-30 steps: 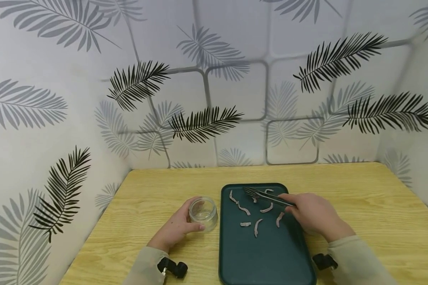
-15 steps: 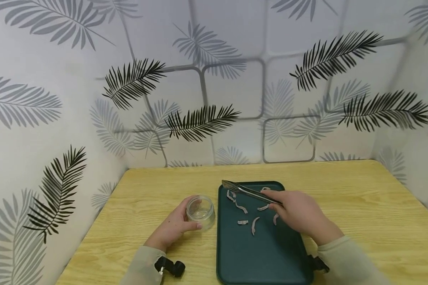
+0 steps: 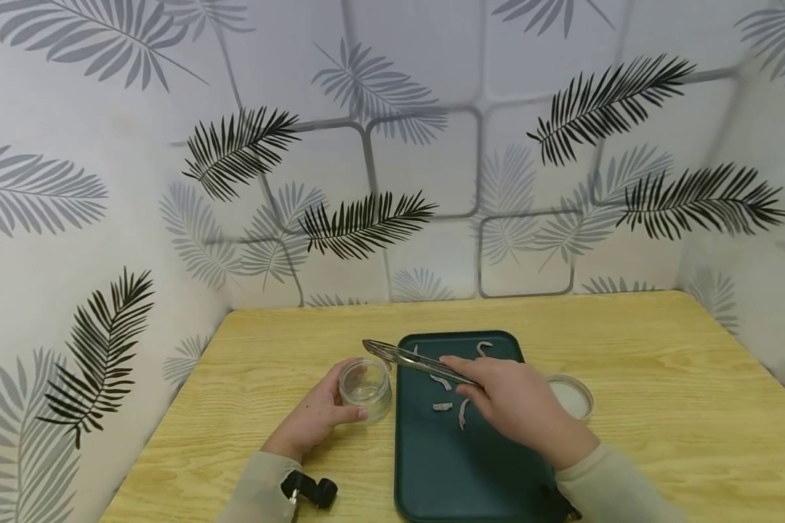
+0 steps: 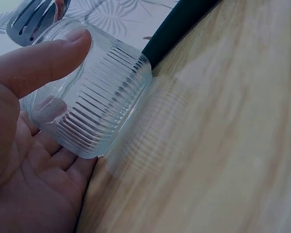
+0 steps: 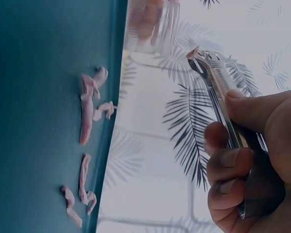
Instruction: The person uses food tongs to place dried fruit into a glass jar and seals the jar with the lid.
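My left hand (image 3: pixel 307 423) holds a clear ribbed glass jar (image 4: pixel 106 82), thumb on the near side, the jar upright on the table. My right hand (image 3: pixel 523 407) grips metal tongs (image 3: pixel 408 359) with slotted ends. A small pinkish strip of meat (image 5: pixel 193 52) is pinched at their tips. In the head view the tongs' tips are above the jar's rim, at its far side. More pale pink meat strips (image 3: pixel 462 414) lie on the dark green tray (image 3: pixel 458 479) under my right hand, some of them hidden behind it.
A round lid-like disc with a pale middle (image 3: pixel 572 398) lies right of the tray, partly covered by my right hand. The wooden table (image 3: pixel 680 407) reaches back to a leaf-patterned wall (image 3: pixel 432 254). The jar stands just left of the tray's edge.
My right hand has swung the tongs left, from over the tray's far end to above the jar, with a meat strip in them. My left hand stays on the jar. The disc has come into view.
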Available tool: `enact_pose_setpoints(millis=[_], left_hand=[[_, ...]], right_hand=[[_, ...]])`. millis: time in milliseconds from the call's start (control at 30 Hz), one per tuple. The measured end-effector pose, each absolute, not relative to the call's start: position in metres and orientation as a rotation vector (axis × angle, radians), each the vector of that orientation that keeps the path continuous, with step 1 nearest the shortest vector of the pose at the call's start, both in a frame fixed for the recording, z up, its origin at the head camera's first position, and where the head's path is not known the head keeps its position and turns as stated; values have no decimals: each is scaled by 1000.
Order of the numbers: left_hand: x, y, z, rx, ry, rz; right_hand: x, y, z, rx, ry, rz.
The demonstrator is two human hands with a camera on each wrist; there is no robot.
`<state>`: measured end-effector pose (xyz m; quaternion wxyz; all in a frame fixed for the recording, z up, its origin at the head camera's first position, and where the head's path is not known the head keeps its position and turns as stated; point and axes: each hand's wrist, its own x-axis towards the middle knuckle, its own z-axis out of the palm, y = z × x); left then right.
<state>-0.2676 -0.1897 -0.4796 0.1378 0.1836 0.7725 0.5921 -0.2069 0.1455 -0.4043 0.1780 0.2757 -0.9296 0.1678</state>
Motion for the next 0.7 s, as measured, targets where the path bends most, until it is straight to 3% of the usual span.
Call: enact_pose_setpoints(millis=[700], left_hand=[[-269, -190, -480, 545, 2213, 1700]], right_hand=[[-207, 136, -407, 793, -2653, 468]])
